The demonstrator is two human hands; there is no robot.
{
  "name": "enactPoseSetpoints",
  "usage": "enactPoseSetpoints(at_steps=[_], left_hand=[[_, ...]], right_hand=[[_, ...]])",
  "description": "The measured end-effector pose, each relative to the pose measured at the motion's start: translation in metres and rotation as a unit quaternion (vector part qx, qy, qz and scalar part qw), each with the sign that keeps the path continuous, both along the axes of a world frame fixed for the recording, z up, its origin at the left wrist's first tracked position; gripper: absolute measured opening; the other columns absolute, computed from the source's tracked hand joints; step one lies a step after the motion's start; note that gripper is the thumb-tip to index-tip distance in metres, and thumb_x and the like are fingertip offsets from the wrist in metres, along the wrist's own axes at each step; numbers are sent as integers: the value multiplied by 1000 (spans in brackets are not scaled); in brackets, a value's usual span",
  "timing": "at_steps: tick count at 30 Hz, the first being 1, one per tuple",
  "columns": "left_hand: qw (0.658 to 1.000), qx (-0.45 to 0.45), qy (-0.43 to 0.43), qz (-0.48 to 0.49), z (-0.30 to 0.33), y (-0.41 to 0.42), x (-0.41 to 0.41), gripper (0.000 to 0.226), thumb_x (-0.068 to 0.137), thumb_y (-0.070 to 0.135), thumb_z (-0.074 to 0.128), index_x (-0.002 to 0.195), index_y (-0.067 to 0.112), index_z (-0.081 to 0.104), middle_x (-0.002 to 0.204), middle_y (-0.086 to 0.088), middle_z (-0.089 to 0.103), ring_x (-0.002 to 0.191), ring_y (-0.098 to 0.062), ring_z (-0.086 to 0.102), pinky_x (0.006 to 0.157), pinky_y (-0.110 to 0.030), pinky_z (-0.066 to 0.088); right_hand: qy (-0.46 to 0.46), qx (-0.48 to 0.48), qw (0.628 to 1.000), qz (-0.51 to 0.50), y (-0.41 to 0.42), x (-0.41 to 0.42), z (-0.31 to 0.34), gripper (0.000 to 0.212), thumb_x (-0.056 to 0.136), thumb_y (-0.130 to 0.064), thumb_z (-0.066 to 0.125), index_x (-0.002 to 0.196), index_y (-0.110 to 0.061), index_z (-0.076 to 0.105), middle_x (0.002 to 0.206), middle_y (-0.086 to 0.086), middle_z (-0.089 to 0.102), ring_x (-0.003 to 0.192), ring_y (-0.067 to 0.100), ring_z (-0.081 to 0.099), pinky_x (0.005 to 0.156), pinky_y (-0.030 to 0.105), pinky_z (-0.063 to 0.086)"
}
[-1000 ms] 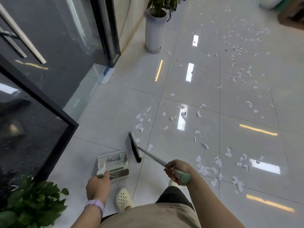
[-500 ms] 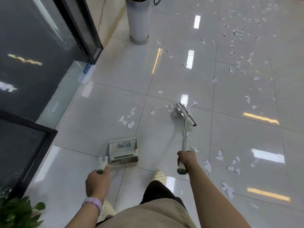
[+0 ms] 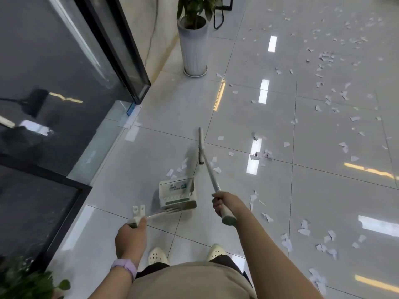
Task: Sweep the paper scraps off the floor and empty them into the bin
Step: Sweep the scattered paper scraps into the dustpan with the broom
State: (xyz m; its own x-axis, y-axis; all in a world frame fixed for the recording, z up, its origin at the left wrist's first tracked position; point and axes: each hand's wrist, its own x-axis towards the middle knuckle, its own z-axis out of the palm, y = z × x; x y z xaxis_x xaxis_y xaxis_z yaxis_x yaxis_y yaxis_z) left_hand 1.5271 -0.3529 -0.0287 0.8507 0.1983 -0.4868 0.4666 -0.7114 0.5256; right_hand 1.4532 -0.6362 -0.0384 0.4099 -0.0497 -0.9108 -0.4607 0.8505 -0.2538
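My left hand (image 3: 131, 235) grips the handle of a white dustpan (image 3: 177, 192) that rests on the floor tiles just ahead of my feet. My right hand (image 3: 224, 202) grips the pale handle of a small broom (image 3: 201, 147), whose head stands on the floor beyond the dustpan's mouth. A few paper scraps (image 3: 177, 168) lie between the broom head and the pan. Many more white scraps (image 3: 328, 98) are strewn over the tiles to the right and far ahead. No bin is in sight.
A dark glass door and frame (image 3: 121, 48) run along the left. A tall white planter (image 3: 193, 48) stands by the wall ahead. Green leaves (image 3: 26, 281) fill the bottom left corner. My two pale shoes (image 3: 157, 255) stand on the glossy tiles.
The broom head has swung from the right, out among the scraps, to a spot just beyond the dustpan's mouth. The dustpan has stayed on the floor in my left hand.
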Motion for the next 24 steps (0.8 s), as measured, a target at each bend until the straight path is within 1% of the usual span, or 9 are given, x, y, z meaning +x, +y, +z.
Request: enactPoseSetpoints(at_steps=[3,6,9,11,14,17,21,23,24], left_hand=[[1000,11,-6,-2,4,22,20,36,96,42,63,80,10,66,76,-10,68,71,-31,64,60,-34,50],[999,37,3,-10,8,50,42,39,94,45,63,76,12,67,72,-10,68,68,-30,64,58,-32,49],[998,53,15,-27,9,76,63,39,93,45,64,73,12,67,71,-9,68,68,-30,63,59,-33,51],[997,63,22,-41,9,94,76,40,93,44,63,70,11,68,70,-8,68,68,-30,63,60,-33,52],[994,75,35,-65,5,123,99,43,94,45,62,68,11,67,67,-7,68,66,-29,64,60,-34,53],[992,77,44,-86,3,144,120,45,94,45,62,65,10,65,64,-6,66,63,-28,62,55,-29,46],[988,75,45,-127,-3,144,139,45,95,46,62,66,11,65,65,-4,66,63,-25,61,53,-27,41],[985,68,47,-149,-6,134,144,44,95,46,62,68,12,66,67,-4,66,65,-24,61,55,-28,43],[984,62,49,-161,-8,128,146,43,95,46,61,69,13,66,68,-4,67,66,-25,61,56,-29,46]], right_hand=[[-39,86,995,15,29,26,6,7,94,-1,51,93,-6,47,64,3,44,38,6,41,34,14,37],[-38,115,991,58,71,55,5,8,94,-1,52,100,-5,48,64,3,48,39,6,42,35,13,39],[-29,142,985,88,108,82,-2,8,93,-1,53,99,-4,49,65,2,49,40,6,44,36,14,41],[-30,171,982,78,126,99,-10,6,91,0,55,95,-3,51,65,3,50,40,6,46,37,15,43],[-19,195,980,28,146,118,-25,4,88,1,55,90,-2,53,62,3,50,39,8,47,35,17,44],[4,189,981,-50,151,122,-39,6,89,0,52,89,-5,49,57,2,48,34,9,45,31,18,42],[47,161,974,-154,115,114,-43,15,82,1,48,79,-12,42,46,1,42,28,9,40,27,17,37],[76,114,975,-174,92,114,-43,15,88,-2,47,78,-13,41,46,0,41,28,10,40,28,16,37],[92,79,979,-163,84,116,-43,13,89,-4,47,80,-12,42,48,0,42,28,10,40,29,16,37]])
